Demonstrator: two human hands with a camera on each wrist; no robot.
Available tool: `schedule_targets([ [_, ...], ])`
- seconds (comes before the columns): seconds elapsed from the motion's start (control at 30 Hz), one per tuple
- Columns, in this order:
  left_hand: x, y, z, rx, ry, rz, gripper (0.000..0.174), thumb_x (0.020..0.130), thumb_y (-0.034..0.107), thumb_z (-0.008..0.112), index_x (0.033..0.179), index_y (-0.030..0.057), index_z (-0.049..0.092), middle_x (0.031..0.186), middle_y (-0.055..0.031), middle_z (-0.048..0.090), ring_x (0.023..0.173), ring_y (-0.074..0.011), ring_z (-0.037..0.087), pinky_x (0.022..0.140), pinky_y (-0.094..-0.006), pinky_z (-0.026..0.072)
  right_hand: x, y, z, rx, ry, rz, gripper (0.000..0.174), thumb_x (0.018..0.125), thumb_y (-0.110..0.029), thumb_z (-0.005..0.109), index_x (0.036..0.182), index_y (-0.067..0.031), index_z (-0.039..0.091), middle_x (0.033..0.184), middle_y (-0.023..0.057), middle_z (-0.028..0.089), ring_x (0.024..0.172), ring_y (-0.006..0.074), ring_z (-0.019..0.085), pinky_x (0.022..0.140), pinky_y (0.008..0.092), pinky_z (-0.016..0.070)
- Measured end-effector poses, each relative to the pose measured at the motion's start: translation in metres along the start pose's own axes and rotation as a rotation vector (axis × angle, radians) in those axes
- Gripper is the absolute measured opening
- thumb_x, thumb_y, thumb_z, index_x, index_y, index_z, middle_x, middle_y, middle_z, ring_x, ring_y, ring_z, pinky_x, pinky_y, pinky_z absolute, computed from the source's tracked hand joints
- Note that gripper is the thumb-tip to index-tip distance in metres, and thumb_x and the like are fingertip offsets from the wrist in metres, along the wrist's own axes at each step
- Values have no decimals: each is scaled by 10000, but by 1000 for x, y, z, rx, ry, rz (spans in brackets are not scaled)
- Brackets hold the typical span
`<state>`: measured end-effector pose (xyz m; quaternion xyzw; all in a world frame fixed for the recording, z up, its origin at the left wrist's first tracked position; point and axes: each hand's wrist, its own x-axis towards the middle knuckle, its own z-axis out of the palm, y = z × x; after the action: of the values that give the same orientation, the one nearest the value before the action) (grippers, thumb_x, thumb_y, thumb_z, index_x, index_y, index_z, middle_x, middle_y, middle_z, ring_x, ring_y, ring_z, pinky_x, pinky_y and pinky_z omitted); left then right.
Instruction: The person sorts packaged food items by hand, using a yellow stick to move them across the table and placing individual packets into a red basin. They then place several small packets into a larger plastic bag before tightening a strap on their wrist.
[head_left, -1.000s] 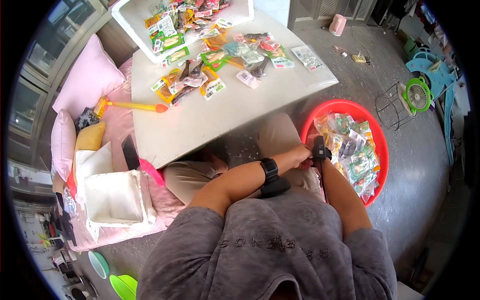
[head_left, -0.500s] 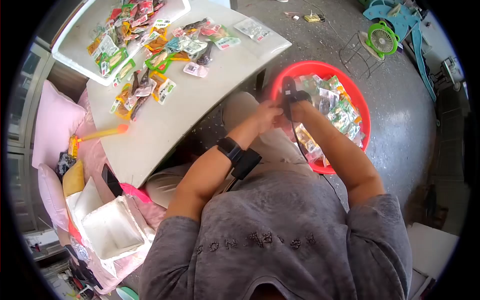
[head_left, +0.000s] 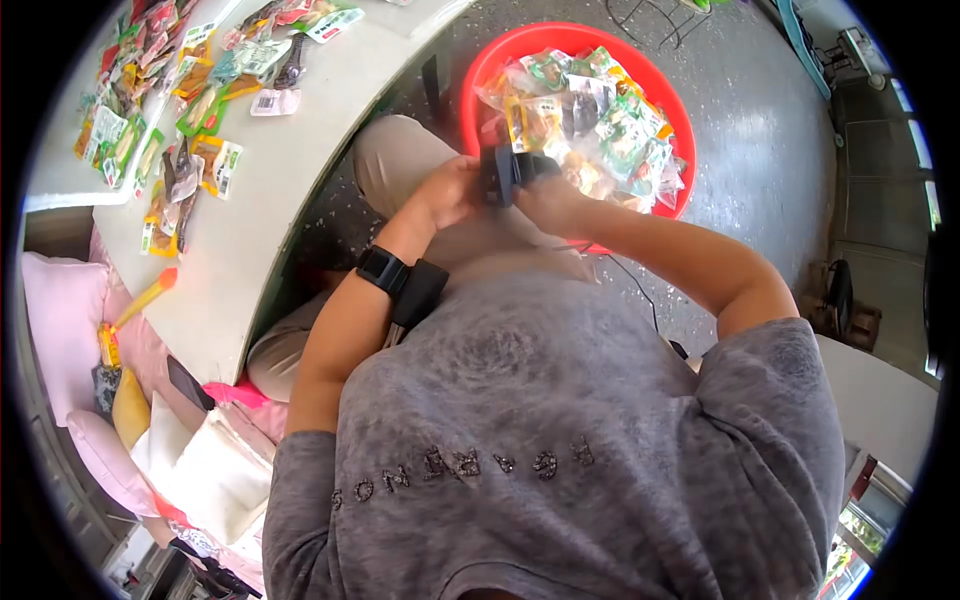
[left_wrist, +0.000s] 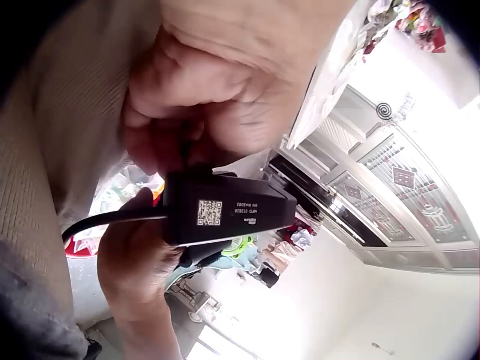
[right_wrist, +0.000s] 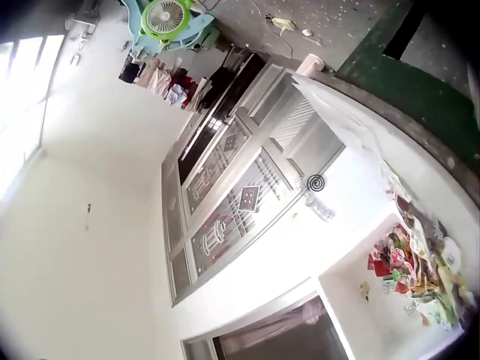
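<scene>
My left hand (head_left: 447, 195) and right hand (head_left: 557, 207) are close together over the lap in the head view. Between them sits a black wrist camera (head_left: 497, 176) on the right wrist. In the left wrist view, the left fingers curl just behind that camera box, which carries a QR code and a cable (left_wrist: 124, 216). The right hand (left_wrist: 139, 262) is partly covered by the box there. I cannot tell whether either hand pinches anything. A red tub (head_left: 683, 130) beyond the right hand is filled with sealed food packets (head_left: 620, 128). Neither hand appears in the right wrist view.
A pale table (head_left: 275, 190) to the left bears more packets (head_left: 215, 165) and a white foam box (head_left: 75, 200) with packets inside. An orange-tipped yellow stick (head_left: 148, 297), pink pillows (head_left: 65, 320) and a white container (head_left: 220, 475) lie along the left side.
The head view has turned, so the table has slid up and left and the tub toward the upper middle. Both hands stay close together by the right wrist camera.
</scene>
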<state>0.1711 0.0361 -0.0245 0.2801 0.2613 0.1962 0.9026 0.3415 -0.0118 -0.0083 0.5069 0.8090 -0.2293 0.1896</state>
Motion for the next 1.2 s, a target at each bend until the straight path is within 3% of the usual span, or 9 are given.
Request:
schedule_targets([
  [0.03,8,0,-18,-14,98,17,133,776,103,525,907,84,514,786,-32,571,668,-139,550,582,-306,477,-8,6,13,-108,573,-364,220,731,-91,449,930,-13,503,913,196,482,892,312,499,767,407,407],
  [0.13,8,13,-34,38,298,69,123,763,51,530,874,89,497,756,-21,546,638,-125,535,588,-301,474,-13,6,11,140,841,-132,236,774,-144,441,951,5,490,911,205,498,862,329,511,764,409,414],
  [0.27,19,11,-36,3,371,91,110,764,58,530,861,86,485,752,-28,538,631,-127,530,586,-305,472,-30,4,-26,1879,39,362,295,831,-222,458,1000,20,469,911,174,534,725,253,562,656,350,450],
  [0.4,33,11,-30,-12,409,70,165,772,87,534,918,86,458,773,-53,547,674,-146,543,620,-319,469,-19,50,-17,1697,74,11,201,832,-193,459,919,-17,506,656,54,529,538,118,510,452,209,393],
  [0.67,27,10,-25,-69,353,75,209,795,140,522,982,93,441,829,-81,555,764,-188,553,677,-323,468,30,145,-17,1244,268,278,148,801,-192,469,805,-51,515,563,-14,445,446,54,380,376,180,249],
  [0.77,14,12,-34,-115,332,108,179,792,140,528,951,91,463,834,-81,559,759,-184,553,672,-318,468,52,173,12,817,454,440,233,763,-246,454,750,-23,521,595,62,525,486,142,486,452,273,383],
  [0.83,6,18,-32,-145,388,141,178,782,149,549,933,90,475,815,-77,564,751,-177,555,663,-305,461,79,209,68,541,502,514,256,755,-235,450,860,-14,525,849,258,543,847,414,503,746,471,387],
  [0.93,-10,37,-29,-152,420,230,144,764,174,579,870,101,513,814,-60,565,755,-173,547,664,-308,441,100,221,120,204,478,548,357,739,-229,457,1027,-22,421,926,256,525,835,426,496,726,475,401],
  [1.2,-64,104,15,-334,228,638,170,775,172,546,884,42,532,813,-96,565,776,-205,532,719,-340,430,66,-37,-44,1465,276,-214,274,804,-120,466,1058,-16,468,961,54,543,860,149,541,720,264,422],
])
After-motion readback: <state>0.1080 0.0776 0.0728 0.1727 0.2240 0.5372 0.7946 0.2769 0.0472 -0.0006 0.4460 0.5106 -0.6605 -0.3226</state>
